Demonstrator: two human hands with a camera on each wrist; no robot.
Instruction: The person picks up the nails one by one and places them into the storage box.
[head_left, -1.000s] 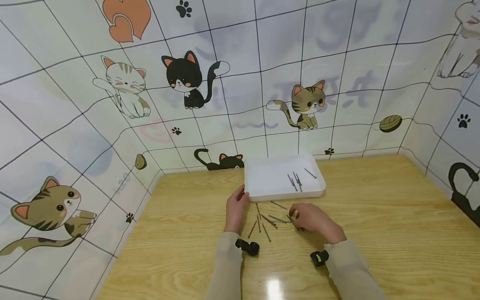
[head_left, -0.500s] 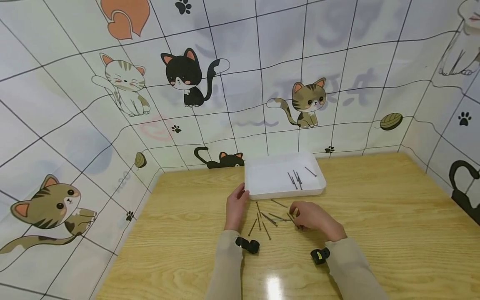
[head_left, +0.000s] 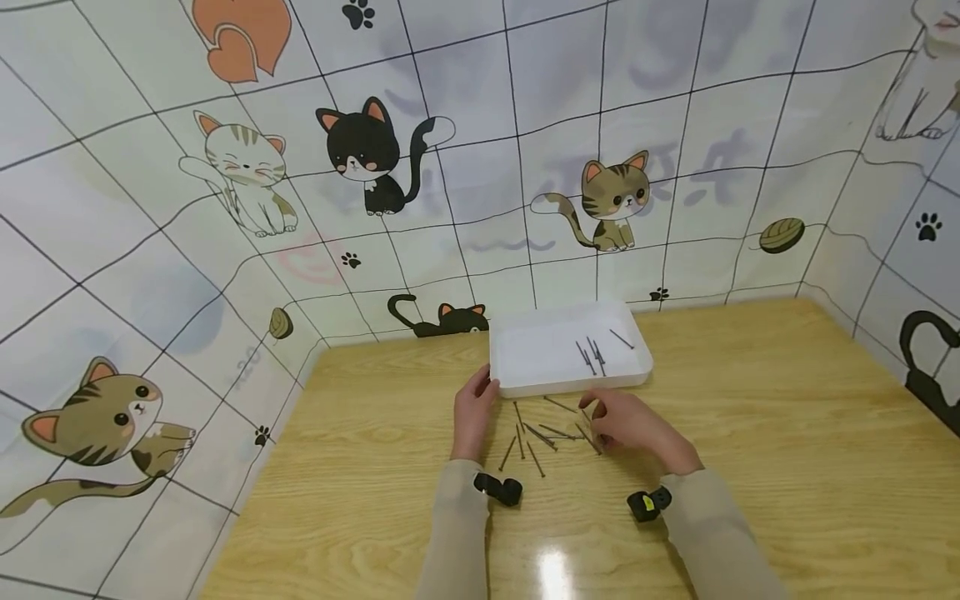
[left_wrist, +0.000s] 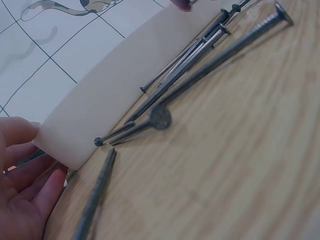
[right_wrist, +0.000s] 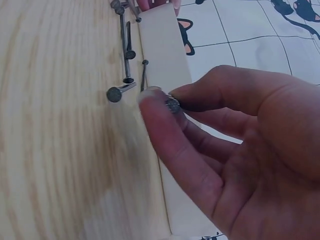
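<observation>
A shallow white plastic tray (head_left: 573,387) holds several nails (head_left: 587,358) in its right part. My left hand (head_left: 472,421) grips the tray's front left corner, its thumb against the wall and the other fingers round the side. Between thumb and index finger of my right hand (head_left: 633,423) I pinch a nail (right_wrist: 172,104), its round head facing the right wrist view. That hand is just in front of the tray, at the right end of a loose group of nails (head_left: 535,460) lying on the wooden table. Most of the pinched nail's shank is hidden by the fingers.
The wooden table (head_left: 360,500) reaches back to a cloth wall (head_left: 465,192) printed with cats and grid lines, and the tray's back edge is close to it. More cloth hangs at the left and right. Both wrists carry small black cameras.
My right hand has risen a little from the table and shifted slightly towards the tray, with a nail between its fingers. The left hand stays at the tray corner.
</observation>
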